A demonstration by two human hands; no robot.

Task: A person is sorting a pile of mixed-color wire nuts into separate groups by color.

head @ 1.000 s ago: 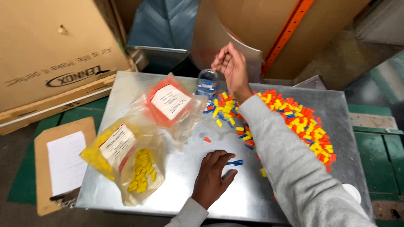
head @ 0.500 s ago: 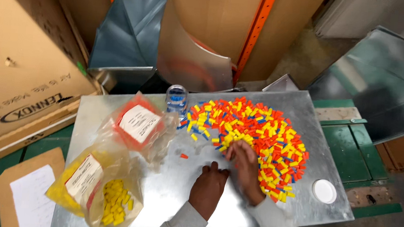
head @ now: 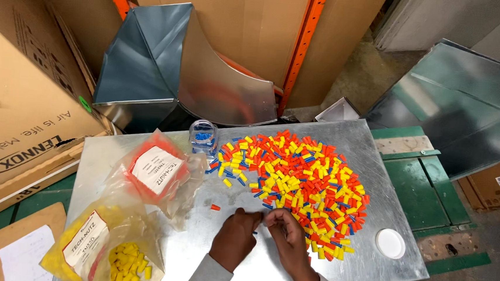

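Fingertips of both hands meet at the near edge of a galvanised sheet-metal table, pinched on small wire connectors too tiny to identify. The left hand and right hand have come together since a second ago, when the right reached the far clear jar. From left: a yellow-connector bag, an orange-connector bag, the mixed connector pile, a white lid.

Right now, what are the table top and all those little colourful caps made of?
The table top looks like galvanized sheet metal: dull grey, with mottled, blotchy reflections. The little caps seem to be moulded plastic: solid orange, yellow and blue, smooth with a slight sheen.
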